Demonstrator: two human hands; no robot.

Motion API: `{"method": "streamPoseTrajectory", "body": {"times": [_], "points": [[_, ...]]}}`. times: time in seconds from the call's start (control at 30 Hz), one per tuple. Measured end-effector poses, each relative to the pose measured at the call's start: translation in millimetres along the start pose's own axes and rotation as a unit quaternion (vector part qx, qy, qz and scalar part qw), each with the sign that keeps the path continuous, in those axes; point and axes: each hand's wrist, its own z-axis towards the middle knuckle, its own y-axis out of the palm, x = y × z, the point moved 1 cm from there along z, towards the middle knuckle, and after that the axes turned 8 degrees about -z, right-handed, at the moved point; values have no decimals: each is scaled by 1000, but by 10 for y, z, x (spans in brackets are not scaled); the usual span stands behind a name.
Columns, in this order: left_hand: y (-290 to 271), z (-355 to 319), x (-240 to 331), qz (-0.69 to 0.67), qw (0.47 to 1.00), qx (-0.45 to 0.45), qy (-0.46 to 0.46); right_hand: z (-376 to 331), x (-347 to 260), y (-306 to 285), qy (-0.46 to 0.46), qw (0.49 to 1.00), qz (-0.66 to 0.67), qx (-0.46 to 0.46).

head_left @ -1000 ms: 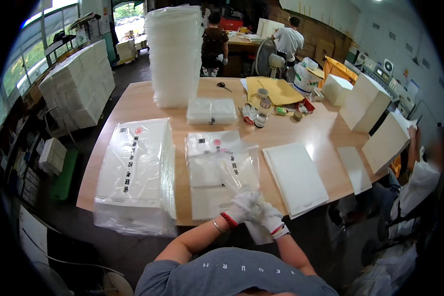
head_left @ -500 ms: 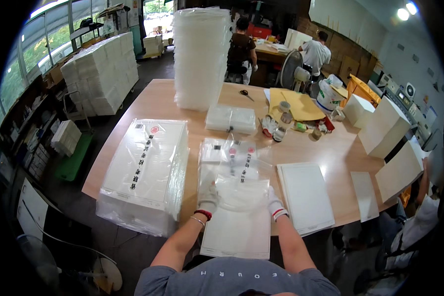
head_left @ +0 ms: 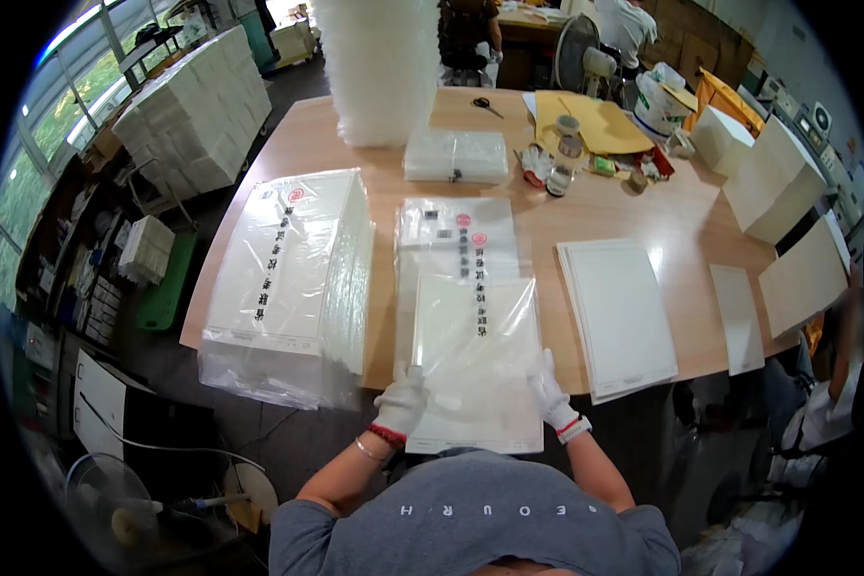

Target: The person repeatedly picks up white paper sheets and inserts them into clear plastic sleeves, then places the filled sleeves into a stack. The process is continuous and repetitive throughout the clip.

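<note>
A stack of white paper sheets (head_left: 475,434) lies in front of me, most of it inside a clear plastic bag (head_left: 470,336) with dark print and a red stamp. With a white knit glove on, my left hand (head_left: 401,398) is closed on the bag's left side near its mouth. My right hand (head_left: 552,392), gloved too, grips the opposite side, thumb hidden. More printed clear bags (head_left: 422,245) lie flat beneath and beyond the stack. To the left stands a tall pile of filled bags (head_left: 298,259).
Loose sheets (head_left: 619,317) lie to the right, with a smaller card (head_left: 736,317) beyond. At the back are a tall translucent stack (head_left: 379,72), a bundle of folded plastic (head_left: 456,156), scissors (head_left: 487,106), jars (head_left: 562,173) and a white bucket (head_left: 660,104). A person (head_left: 466,38) stands behind the table.
The bag now covers more of the sheets, its mouth drawn toward me. Both hands have come closer to my body with it, and the head view has tilted downward.
</note>
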Motion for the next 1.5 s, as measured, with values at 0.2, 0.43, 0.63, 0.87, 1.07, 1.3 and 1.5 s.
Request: {"method": "streamPoseTrajectory", "body": {"times": [0.2,0.43,0.63,0.87,1.07,1.3,1.5], "points": [[548,-695,-526,-378,918,-68,96,-962,-332,-120,24,994,-90,-59],[192,-622,-213,-369,928,31,-48,-1115,-282,-46,88,990,-96,57],[189,-578,-260,-338,922,54,179,-1064,-52,20,356,794,477,125],[-1244,-696,-4,-283,813,332,386,-101,-1496,432,87,783,612,-75],[-1953,-495,-1420,-455,623,611,178,423,-2587,1127,-33,773,490,-402],[-1506,-494,-2669,-619,553,556,-36,259,-2697,1655,-67,882,359,-299],[386,-469,-1842,-181,948,79,-249,-77,-1230,1277,129,898,298,-297]]}}
